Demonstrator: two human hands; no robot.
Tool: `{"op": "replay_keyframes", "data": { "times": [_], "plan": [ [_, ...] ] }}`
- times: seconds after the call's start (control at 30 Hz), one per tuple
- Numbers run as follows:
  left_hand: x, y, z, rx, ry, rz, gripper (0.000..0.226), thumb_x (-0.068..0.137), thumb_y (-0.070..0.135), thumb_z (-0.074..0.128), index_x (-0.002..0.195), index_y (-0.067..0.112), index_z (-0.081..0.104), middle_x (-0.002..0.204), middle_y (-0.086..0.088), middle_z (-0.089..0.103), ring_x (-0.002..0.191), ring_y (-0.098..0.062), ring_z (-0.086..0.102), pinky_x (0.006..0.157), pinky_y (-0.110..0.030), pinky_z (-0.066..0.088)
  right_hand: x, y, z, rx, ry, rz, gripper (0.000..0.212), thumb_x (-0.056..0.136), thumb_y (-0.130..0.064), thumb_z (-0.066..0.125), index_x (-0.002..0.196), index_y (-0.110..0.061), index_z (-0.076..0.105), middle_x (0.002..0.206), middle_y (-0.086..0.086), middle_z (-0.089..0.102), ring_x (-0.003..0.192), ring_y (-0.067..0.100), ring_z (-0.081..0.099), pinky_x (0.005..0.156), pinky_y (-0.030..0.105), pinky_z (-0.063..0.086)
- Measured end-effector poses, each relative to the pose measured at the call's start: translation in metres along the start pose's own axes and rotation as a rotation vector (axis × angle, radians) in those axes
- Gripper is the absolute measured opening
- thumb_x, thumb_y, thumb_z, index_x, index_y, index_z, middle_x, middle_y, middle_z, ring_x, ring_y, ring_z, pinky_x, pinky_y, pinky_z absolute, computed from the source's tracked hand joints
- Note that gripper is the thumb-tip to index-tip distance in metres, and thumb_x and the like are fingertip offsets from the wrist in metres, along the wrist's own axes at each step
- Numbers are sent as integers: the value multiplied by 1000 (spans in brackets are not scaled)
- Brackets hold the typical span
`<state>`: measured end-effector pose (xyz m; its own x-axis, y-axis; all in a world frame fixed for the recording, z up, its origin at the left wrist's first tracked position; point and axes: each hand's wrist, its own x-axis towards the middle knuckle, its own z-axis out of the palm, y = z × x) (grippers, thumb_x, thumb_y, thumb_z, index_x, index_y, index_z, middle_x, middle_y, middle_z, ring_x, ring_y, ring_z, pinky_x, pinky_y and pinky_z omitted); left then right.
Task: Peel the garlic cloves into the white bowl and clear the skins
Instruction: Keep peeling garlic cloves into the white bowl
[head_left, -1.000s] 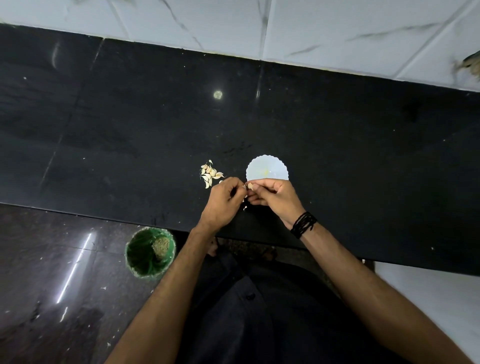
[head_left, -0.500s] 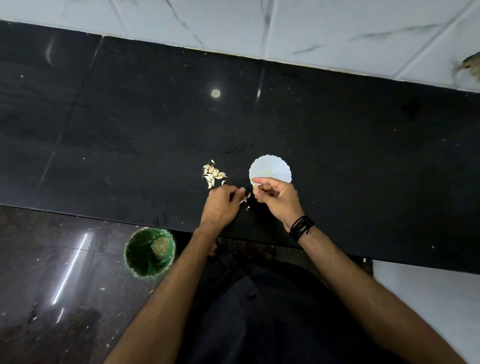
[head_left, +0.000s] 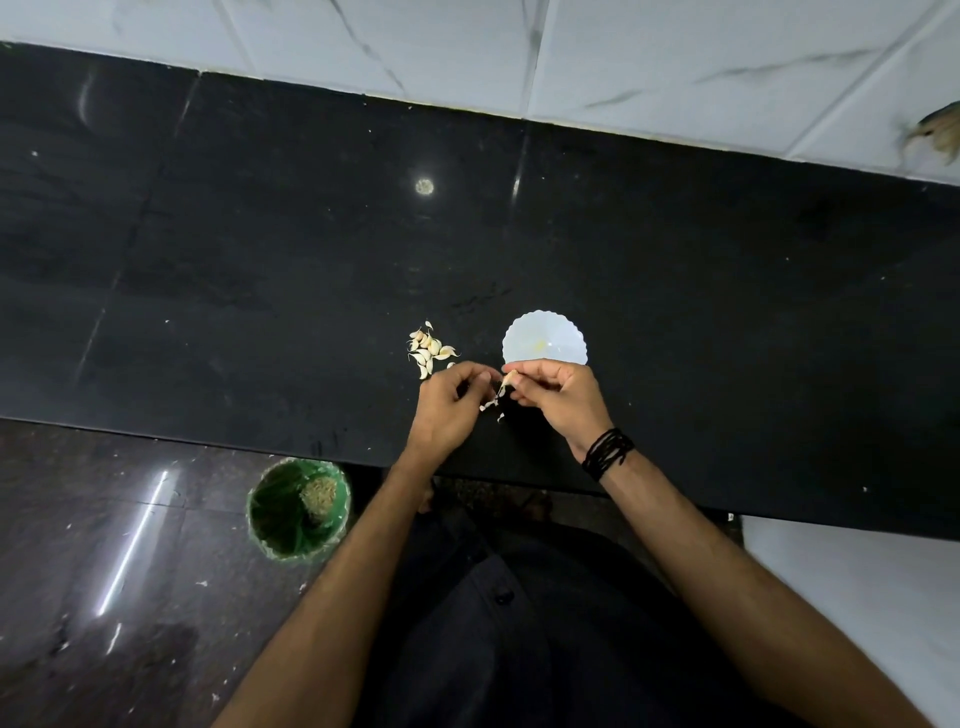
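Right hand (head_left: 558, 397), fingers curled, pinches a garlic clove (head_left: 506, 383) at the white bowl's (head_left: 563, 345) 6 o'clock edge; left hand (head_left: 449, 402), curled, empty-looking, sits at the clove's 9 o'clock.

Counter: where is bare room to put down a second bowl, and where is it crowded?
The black counter is bare right of the white bowl, left of the garlic pile, and behind both toward the tiled wall. It is crowded at the front edge: both hands, the clove and loose skins sit between pile and bowl.
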<state>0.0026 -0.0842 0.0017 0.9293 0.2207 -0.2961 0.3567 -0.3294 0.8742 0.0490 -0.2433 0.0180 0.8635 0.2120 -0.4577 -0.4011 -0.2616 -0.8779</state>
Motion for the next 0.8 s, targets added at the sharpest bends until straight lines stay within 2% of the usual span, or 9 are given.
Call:
{"op": "replay_keyframes", "data": {
  "times": [0.1,0.23,0.37,0.47,0.63,0.8],
  "plan": [
    [-1,3,-1,-63,-28,41,22,102,10,54,97,12,76,76,8,69,63,6,57,65,-12,42,2,2,1,-23,28,-6,14,88,-8,74,98,-17,79,96,-3,78,89,8,72,88,29,58],
    [-1,0,2,59,-38,142,15,99,15,60,101,15,75,89,5,73,81,-9,66,74,-22,51,2,1,2,-23,44,0,14,88,-10,75,94,-21,79,95,-4,79,90,11,73,94,37,58],
    [-1,0,2,202,-31,240,14,99,11,59,101,12,73,89,4,68,79,-7,59,72,-5,39,2,2,3,-22,73,18,12,86,-10,77,96,-16,80,92,-2,79,86,9,72,94,39,58],
    [-1,2,4,273,-8,262,14,98,10,59,99,11,72,90,0,68,80,-9,58,71,-6,39,1,2,4,-23,96,25,12,85,-9,78,92,-19,80,89,-2,79,84,10,72,93,40,59],
    [-3,10,15,354,60,247,14,97,5,55,99,6,70,93,-8,66,81,-19,60,73,-29,47,0,4,10,-40,214,24,12,83,-10,80,90,-20,81,81,-5,78,79,12,74,89,39,60],
    [-5,16,21,389,82,182,12,90,-1,56,94,4,66,93,-12,63,81,-28,61,73,-39,49,0,5,14,-116,263,4,10,82,-13,80,90,-19,81,78,-6,77,75,11,73,87,40,61]
  ]
}}
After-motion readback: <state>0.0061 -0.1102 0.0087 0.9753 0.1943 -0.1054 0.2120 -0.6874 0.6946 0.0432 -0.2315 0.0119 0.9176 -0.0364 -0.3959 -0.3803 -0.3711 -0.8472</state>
